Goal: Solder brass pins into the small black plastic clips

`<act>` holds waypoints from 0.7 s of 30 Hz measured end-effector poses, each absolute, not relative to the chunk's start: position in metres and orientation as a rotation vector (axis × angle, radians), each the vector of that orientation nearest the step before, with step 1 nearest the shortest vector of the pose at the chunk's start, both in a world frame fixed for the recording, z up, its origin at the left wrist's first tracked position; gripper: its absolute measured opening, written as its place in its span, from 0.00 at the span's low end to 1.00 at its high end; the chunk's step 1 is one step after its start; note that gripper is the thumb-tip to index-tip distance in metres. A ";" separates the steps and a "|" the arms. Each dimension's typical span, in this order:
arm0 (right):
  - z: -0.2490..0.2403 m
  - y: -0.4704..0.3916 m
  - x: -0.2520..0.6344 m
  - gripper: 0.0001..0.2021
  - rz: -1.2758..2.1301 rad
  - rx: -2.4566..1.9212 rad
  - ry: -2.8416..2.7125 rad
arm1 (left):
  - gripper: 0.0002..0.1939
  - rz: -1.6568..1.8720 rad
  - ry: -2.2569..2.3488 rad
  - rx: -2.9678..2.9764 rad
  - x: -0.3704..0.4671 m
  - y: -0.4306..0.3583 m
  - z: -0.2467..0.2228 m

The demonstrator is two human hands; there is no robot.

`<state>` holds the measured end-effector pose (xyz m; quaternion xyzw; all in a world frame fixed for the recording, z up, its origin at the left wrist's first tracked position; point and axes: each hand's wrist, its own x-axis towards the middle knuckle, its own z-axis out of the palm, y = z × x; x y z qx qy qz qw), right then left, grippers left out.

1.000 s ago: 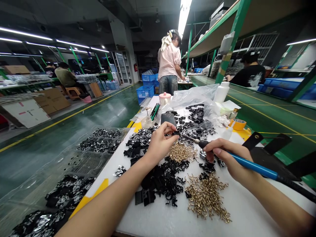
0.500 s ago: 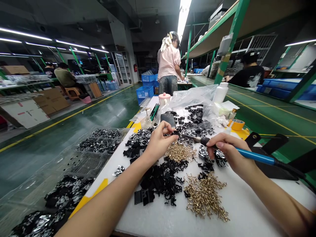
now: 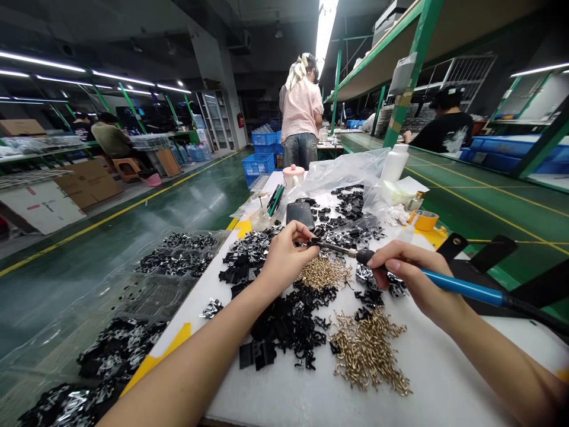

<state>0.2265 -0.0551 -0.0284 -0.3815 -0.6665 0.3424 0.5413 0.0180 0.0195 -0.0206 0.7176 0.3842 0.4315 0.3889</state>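
Note:
My left hand [image 3: 291,252] is closed in a pinch around a small black part [image 3: 313,242], mostly covered by the fingers. In my right hand [image 3: 411,270] is a soldering iron [image 3: 462,286] with a blue handle and black grip, held like a pen. Its metal tip points left and meets the black part, or comes very close to it. Below the hands lies a heap of small brass hooked pieces [image 3: 323,273], and a larger brass heap [image 3: 371,350] sits nearer me. Piles of black parts [image 3: 288,323] spread beside them on the white tabletop [image 3: 284,394].
Clear plastic trays [image 3: 146,290] of black and silver parts stand on the left. Behind are a phone [image 3: 300,214], a pink-lidded mug [image 3: 293,176], a white bottle [image 3: 395,163] and orange tape [image 3: 424,220]. A black stand [image 3: 484,279] is at right. A person [image 3: 302,112] stands beyond the table.
The view has shifted slightly. The soldering iron's rear end sits a little lower, while both hands keep nearly the same pose and hold.

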 end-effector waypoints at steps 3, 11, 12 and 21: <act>-0.028 -0.056 0.225 0.08 0.819 -0.923 -1.585 | 0.08 1.090 0.956 1.858 0.018 0.017 -0.019; -0.029 -0.054 0.226 0.08 0.831 -0.929 -1.591 | 0.08 1.103 0.911 1.833 0.019 0.015 -0.017; -0.030 -0.054 0.226 0.08 0.842 -0.920 -1.583 | 0.08 1.103 0.902 1.836 0.019 0.015 -0.017; -0.033 -0.048 0.233 0.08 0.939 -0.871 -1.533 | 0.09 1.115 0.883 1.859 0.017 0.015 -0.017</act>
